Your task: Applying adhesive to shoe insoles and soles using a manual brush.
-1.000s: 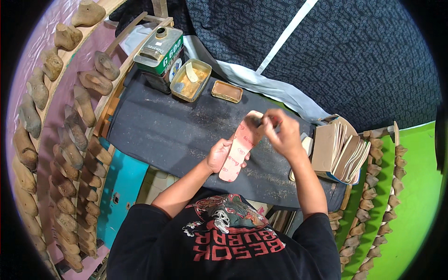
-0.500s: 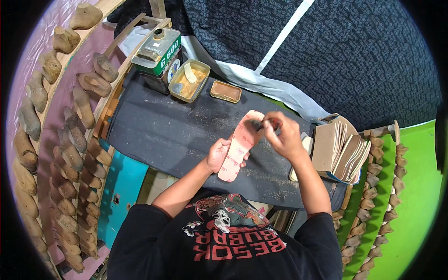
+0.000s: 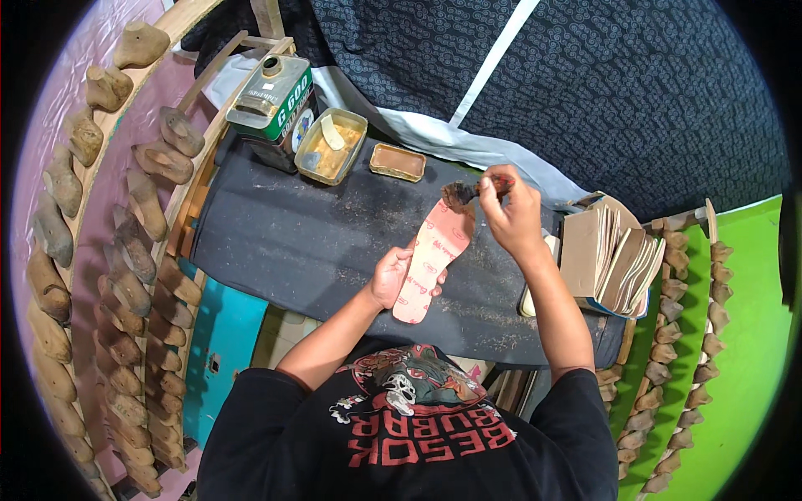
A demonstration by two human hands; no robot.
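My left hand (image 3: 391, 277) grips a pinkish insole (image 3: 432, 260) with red printed marks, thumb on top and fingertips showing past its right edge. The insole is held tilted above the dark-covered table, its far end pointing away from me. In my right hand (image 3: 511, 214) is a brush (image 3: 464, 194), pinched between thumb and fingers. Its dark, matted bristles touch or hover right at the insole's far tip; I cannot tell which. Part of the brush's reddish handle is hidden by the fingers.
On the table (image 3: 251, 225), a small brown-filled dish (image 3: 398, 162), a glue-stained tub (image 3: 331, 146) and a metal can (image 3: 271, 108) stand far left. A box of insoles (image 3: 608, 259) is at right. Racks of wooden shoe lasts (image 3: 134, 242) flank both sides.
My right hand has moved the brush up and slightly left, from the insole's upper face to its far tip. My left hand keeps its hold on the insole.
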